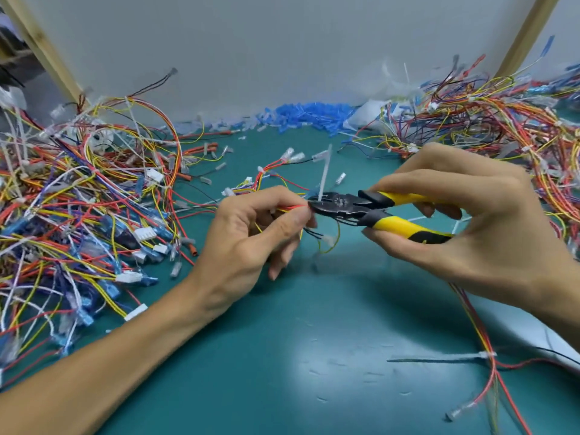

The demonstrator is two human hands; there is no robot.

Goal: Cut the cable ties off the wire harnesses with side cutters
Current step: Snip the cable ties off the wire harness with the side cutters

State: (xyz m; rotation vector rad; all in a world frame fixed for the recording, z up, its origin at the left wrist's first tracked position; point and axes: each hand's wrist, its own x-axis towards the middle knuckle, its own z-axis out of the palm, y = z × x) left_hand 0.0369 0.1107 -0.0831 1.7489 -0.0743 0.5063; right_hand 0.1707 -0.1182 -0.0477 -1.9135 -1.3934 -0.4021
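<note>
Wire heaps [78,196] lie outside my left grip [251,233] and right grip [470,221], teal surface [282,340] showing below both. The right clasps the side cutters [370,211], nose at the cable tie [324,174] on the harness [292,208] the left pinches.

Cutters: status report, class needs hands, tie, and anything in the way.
Left grip pinches harness. Right grip holds cutters, tip at tie; cut not confirmed. Wire piles lie to both sides, not between grips.
</note>
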